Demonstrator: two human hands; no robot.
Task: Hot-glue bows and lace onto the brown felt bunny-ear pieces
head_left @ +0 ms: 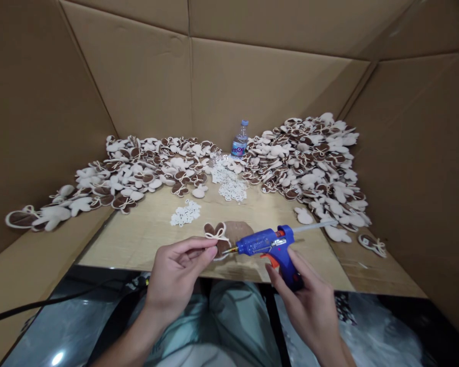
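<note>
Corrugated cardboard walls, smooth and creased, enclose a pale, flat surface. Heaped on it, right heap larger than left heap, are soft, felt-like rabbit shapes, white on one side and brown on the other. The right hand is closed around the handle of a blue plastic hot glue gun; a translucent glue stick projects from its rear. The left hand is nearly closed, pinching one rabbit piece between thumb and forefinger above the near edge. This piece has two rounded brown ears, pale edging and a thin cream cord bow. The gun's metal nozzle overlaps the piece in view; contact cannot be determined. Smallest are loose white pieces, thin and irregular, clustered beyond the hands.
</note>
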